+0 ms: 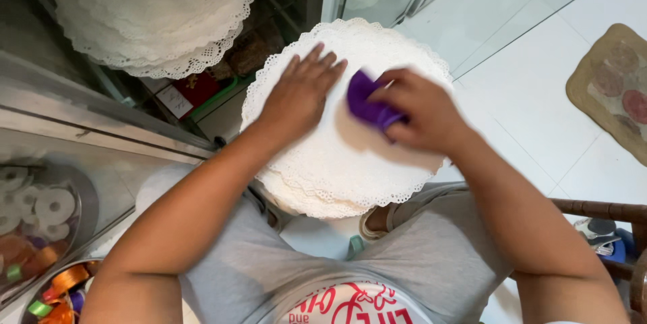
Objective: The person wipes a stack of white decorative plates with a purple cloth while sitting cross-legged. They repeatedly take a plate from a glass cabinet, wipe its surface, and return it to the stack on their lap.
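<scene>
Two bowls sat at the far left on a metal surface [114,175]: one with white tape rolls [40,209], one with orange ribbon [64,283] at the bottom corner. Above them, a separate stack of lace doilies [151,10] lay on a glass-topped case, well apart from the hands. The surface's edge ran diagonally toward the person's lap, leaving only a narrow gap beside the left forearm.

A second doily stack [344,162] rested on the lap, its scalloped rim free all around. The left hand [300,95] lay flat on the top doily, fingers spread and pointing away, holding nothing, just pressing the paper down. Just right of it, near the stack's middle, the right hand [421,111] was blurred, its grip closed narrowly around a small purple piece [367,101], which touched or hovered close over the paper; I could not tell which.

Rightward, open white tiled floor [539,95] gave plenty of room. A patterned mat [617,88] lay at the far right edge, and a wooden chair arm [600,209] stood beside the right elbow.
</scene>
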